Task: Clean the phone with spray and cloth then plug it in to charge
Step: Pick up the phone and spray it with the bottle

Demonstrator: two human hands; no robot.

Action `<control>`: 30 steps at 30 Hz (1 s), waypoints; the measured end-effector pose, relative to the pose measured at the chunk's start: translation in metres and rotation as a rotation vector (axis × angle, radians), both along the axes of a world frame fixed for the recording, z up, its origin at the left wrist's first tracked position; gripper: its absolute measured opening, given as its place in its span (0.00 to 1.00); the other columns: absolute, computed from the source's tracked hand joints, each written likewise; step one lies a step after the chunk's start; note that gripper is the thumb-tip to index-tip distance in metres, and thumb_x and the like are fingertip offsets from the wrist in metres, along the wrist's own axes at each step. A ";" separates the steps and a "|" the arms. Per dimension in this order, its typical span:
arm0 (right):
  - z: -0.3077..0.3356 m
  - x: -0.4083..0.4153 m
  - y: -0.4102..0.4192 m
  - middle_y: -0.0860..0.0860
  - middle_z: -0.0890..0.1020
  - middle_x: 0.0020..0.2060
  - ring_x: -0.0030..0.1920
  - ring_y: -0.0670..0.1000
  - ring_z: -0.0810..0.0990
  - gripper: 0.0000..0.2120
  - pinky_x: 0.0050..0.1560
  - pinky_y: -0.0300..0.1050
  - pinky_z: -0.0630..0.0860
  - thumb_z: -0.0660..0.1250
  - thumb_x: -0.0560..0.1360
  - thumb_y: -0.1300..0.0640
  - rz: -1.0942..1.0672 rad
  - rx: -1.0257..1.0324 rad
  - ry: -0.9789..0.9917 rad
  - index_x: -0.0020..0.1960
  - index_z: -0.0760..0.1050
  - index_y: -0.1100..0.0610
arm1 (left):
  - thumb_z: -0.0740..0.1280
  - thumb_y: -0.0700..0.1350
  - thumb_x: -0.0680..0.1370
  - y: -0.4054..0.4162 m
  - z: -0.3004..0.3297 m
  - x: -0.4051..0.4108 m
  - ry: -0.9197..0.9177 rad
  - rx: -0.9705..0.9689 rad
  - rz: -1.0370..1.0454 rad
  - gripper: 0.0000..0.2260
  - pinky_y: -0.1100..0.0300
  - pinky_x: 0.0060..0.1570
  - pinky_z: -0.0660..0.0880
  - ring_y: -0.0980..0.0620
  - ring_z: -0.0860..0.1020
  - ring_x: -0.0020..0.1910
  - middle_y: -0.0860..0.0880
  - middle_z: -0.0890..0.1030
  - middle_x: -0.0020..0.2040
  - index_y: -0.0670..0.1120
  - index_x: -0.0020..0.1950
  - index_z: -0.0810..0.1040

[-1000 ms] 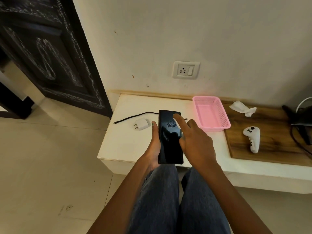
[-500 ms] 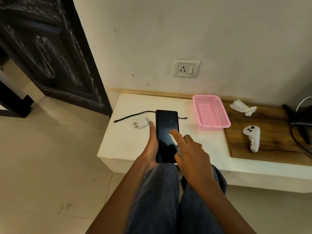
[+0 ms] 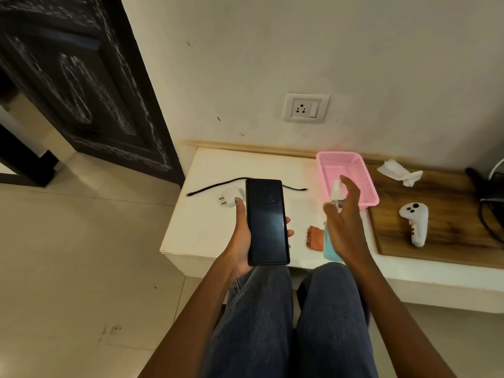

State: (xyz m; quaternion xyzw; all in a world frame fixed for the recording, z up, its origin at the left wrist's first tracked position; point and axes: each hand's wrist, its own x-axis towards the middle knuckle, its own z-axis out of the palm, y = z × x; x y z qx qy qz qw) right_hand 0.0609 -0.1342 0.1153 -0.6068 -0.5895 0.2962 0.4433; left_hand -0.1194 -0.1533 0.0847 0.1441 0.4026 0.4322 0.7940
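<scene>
My left hand point(image 3: 241, 236) grips a black phone point(image 3: 267, 225) by its edges, dark screen up, over the front of the white ledge point(image 3: 199, 230). My right hand point(image 3: 346, 230) is spread around a spray bottle point(image 3: 336, 190) with a white cap and bluish liquid; thumb on its left, fingers straight behind it, not closed on it. An orange-brown cloth point(image 3: 315, 238) lies on the ledge between the phone and the bottle. A white charger plug point(image 3: 229, 197) and a black cable point(image 3: 211, 189) lie behind the phone. A wall socket point(image 3: 306, 107) is above the ledge.
An empty pink basket point(image 3: 365, 186) stands behind the bottle. To the right, a wooden board point(image 3: 450, 227) carries a white crumpled tissue point(image 3: 399, 173) and a white controller point(image 3: 414, 222). Dark cables point(image 3: 488, 211) lie at the far right. A dark door point(image 3: 81, 91) stands left.
My right hand has left the phone's screen and moved right to the spray bottle. The bottle and the cloth, hidden before, now show. My left hand still holds the phone.
</scene>
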 end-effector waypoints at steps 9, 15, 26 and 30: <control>-0.070 0.005 0.074 0.60 0.75 0.53 0.53 0.57 0.76 0.21 0.54 0.48 0.74 0.71 0.71 0.58 -0.065 -0.300 -0.065 0.60 0.69 0.62 | 0.51 0.75 0.64 0.004 -0.012 -0.016 0.008 -0.005 0.019 0.40 0.43 0.61 0.73 0.41 0.80 0.57 0.42 0.81 0.60 0.48 0.60 0.80; -0.101 0.004 0.095 0.62 0.77 0.49 0.49 0.60 0.76 0.17 0.51 0.50 0.74 0.73 0.68 0.63 -0.076 -0.274 -0.088 0.53 0.72 0.64 | 0.52 0.75 0.63 0.007 -0.015 -0.024 0.014 0.010 0.017 0.40 0.43 0.59 0.74 0.41 0.79 0.58 0.42 0.80 0.60 0.49 0.59 0.81; -0.109 0.013 0.097 0.62 0.77 0.52 0.51 0.60 0.76 0.22 0.54 0.54 0.75 0.75 0.67 0.60 0.022 -0.289 -0.107 0.57 0.72 0.63 | 0.51 0.75 0.65 0.013 -0.020 -0.019 0.024 0.003 0.007 0.41 0.42 0.62 0.72 0.42 0.78 0.59 0.42 0.79 0.61 0.48 0.61 0.79; -0.107 0.023 0.093 0.59 0.74 0.60 0.58 0.57 0.73 0.32 0.60 0.55 0.73 0.77 0.66 0.58 0.075 -0.358 -0.125 0.65 0.67 0.61 | 0.50 0.75 0.65 0.012 -0.020 -0.014 0.018 -0.002 0.000 0.41 0.42 0.61 0.73 0.42 0.78 0.59 0.42 0.79 0.61 0.48 0.62 0.79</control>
